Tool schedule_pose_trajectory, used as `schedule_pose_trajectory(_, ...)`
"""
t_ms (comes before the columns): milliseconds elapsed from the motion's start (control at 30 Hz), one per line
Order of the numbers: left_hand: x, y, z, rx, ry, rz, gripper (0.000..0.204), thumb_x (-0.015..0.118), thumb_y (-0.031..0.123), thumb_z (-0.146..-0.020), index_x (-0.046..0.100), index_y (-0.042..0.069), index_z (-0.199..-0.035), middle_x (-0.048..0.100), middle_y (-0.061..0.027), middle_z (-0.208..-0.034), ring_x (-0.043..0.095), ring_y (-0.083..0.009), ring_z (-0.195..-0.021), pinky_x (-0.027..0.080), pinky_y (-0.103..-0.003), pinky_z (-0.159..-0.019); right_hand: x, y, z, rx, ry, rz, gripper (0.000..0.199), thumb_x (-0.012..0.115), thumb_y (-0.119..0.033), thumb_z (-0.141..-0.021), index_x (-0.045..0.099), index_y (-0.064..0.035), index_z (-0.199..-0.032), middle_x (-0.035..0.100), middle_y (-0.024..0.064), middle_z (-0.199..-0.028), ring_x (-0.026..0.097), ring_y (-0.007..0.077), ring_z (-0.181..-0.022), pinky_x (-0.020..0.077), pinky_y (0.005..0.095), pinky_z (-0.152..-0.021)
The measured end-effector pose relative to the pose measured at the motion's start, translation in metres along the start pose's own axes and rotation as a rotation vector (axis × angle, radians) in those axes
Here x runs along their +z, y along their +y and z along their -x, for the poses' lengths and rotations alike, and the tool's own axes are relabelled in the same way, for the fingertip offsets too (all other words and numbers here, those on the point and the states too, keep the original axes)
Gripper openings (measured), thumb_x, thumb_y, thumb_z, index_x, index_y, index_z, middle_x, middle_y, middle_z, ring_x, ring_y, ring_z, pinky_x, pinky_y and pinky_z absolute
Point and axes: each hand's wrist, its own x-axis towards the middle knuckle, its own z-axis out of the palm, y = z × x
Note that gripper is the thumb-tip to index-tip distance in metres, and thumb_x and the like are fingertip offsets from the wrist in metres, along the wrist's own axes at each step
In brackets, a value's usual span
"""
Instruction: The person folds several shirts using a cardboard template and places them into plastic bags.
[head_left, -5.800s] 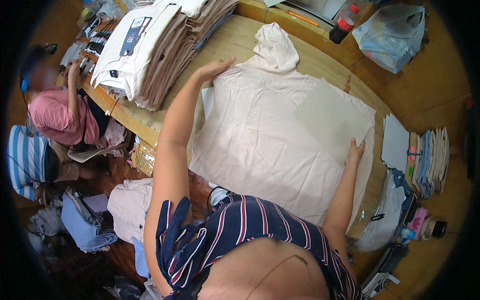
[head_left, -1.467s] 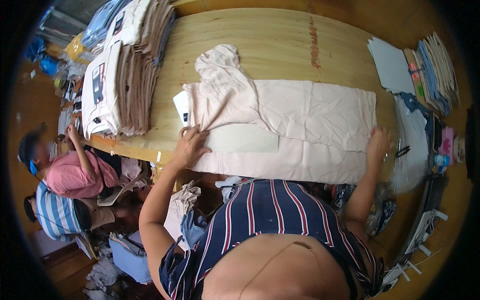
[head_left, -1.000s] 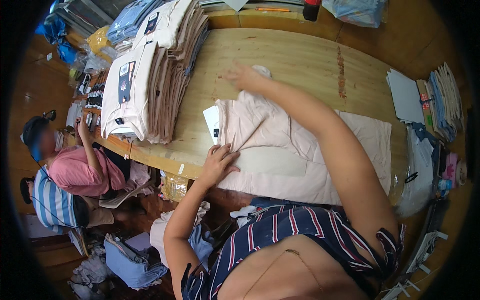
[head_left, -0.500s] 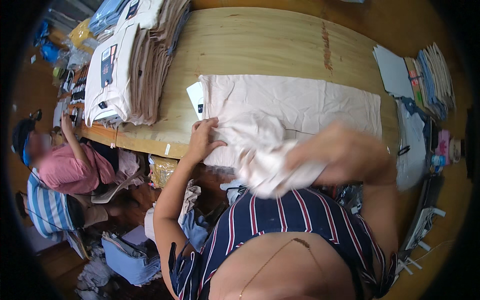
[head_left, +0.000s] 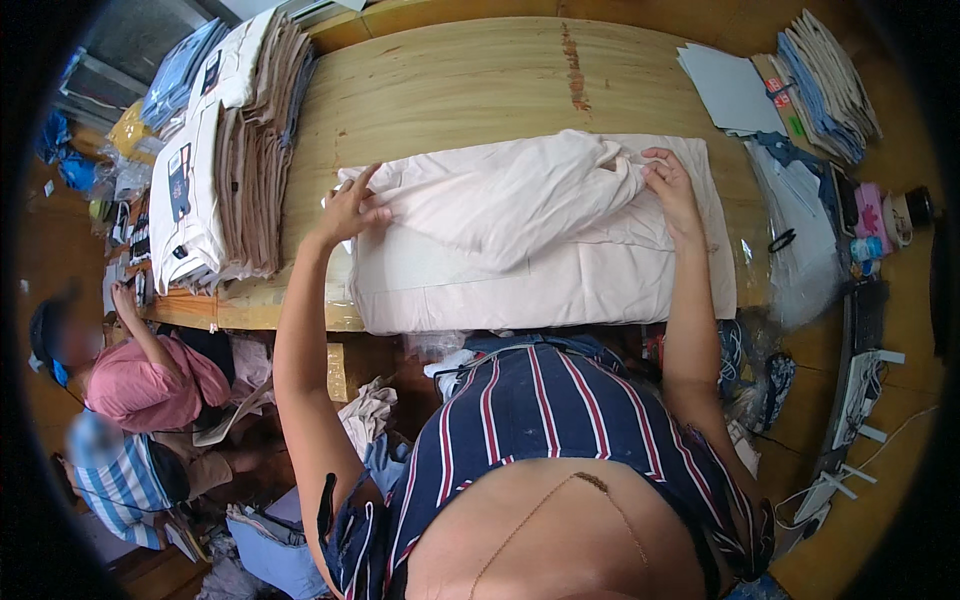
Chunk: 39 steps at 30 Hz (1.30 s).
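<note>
A pale pink knit garment [head_left: 520,290], seemingly a shirt, lies partly folded on the wooden table in front of me. Its upper layer is bunched and creased across the far half. At the garment's far right, my right hand [head_left: 674,195] pinches a loose fold between thumb and fingers. My left hand [head_left: 350,208] rests at the far left edge of the cloth, thumb and forefinger spread apart over it. A small white corner, perhaps of a card, peeks out beneath the garment under my left wrist.
Tall stacks of folded pale garments [head_left: 190,200] with dark tags stand on the left of the table [head_left: 450,80]. White sheets [head_left: 730,85] and folded clothes [head_left: 825,90] lie at the far right, with clear plastic bags [head_left: 795,240] nearer. Two people [head_left: 150,380] sit at lower left.
My right hand has swung from near my body to the far right of the garment, carrying the bunched cloth away from me and spreading it. My left hand stays at the left edge.
</note>
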Motion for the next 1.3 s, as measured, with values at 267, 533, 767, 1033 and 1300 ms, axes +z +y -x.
schedule_pose_trajectory(267,0.02,0.025,-0.024,-0.101,0.162,-0.146,0.051,0.056,0.036,-0.076,0.039,0.018,-0.121,0.05,-0.0091,-0.106,0.048,-0.0263,-0.097,0.024,-0.045,-0.087,-0.032,0.045,-0.011,0.118,0.158,0.64,0.02,0.052,-0.002,-0.076,0.054,-0.0089,-0.095,0.058,0.0066,-0.079,0.053,0.0137,-0.072,0.0398,0.0228,-0.064)
schedule_pose_trajectory(533,0.081,0.072,-0.009,0.001,0.184,-0.342,0.053,0.035,0.047,-0.084,0.025,0.025,-0.131,0.018,0.0007,-0.139,0.014,-0.0216,-0.128,0.002,-0.054,-0.099,0.061,0.044,0.0,-0.38,-0.022,1.309,0.052,0.044,-0.043,-0.081,0.034,-0.0213,-0.127,0.025,0.0043,-0.135,0.02,0.0212,-0.125,0.0145,0.0535,-0.097)
schedule_pose_trajectory(767,0.057,0.062,0.086,-0.067,1.055,0.121,0.035,0.047,0.012,-0.08,0.041,-0.009,-0.108,0.045,-0.0202,-0.11,0.045,-0.0299,-0.097,0.036,-0.036,-0.084,-0.02,0.012,0.075,-0.4,0.186,1.249,0.045,0.051,-0.005,-0.071,0.049,-0.0136,-0.114,0.04,0.0105,-0.121,0.038,0.0257,-0.113,0.0244,0.0481,-0.093)
schedule_pose_trajectory(1033,0.256,0.016,0.178,-0.607,0.306,0.983,0.034,0.058,0.002,-0.07,0.048,-0.002,-0.102,0.053,-0.0097,-0.096,0.049,-0.0168,-0.082,0.039,-0.027,-0.073,-0.112,0.044,0.201,-0.25,0.069,1.689,0.06,0.058,-0.013,-0.066,0.04,-0.0323,-0.12,0.035,0.0049,-0.124,0.032,0.0264,-0.115,0.0242,0.048,-0.092)
schedule_pose_trajectory(1300,0.067,0.075,0.164,-0.309,-0.806,0.655,0.048,0.069,0.008,-0.065,0.049,0.001,-0.109,0.058,-0.004,-0.093,0.053,-0.0147,-0.082,0.043,-0.026,-0.074,-0.146,0.015,0.188,-0.134,-0.026,1.52,0.032,0.05,-0.002,-0.07,0.058,-0.0105,-0.1,0.056,0.0024,-0.105,0.048,0.021,-0.104,0.031,0.0349,-0.092)
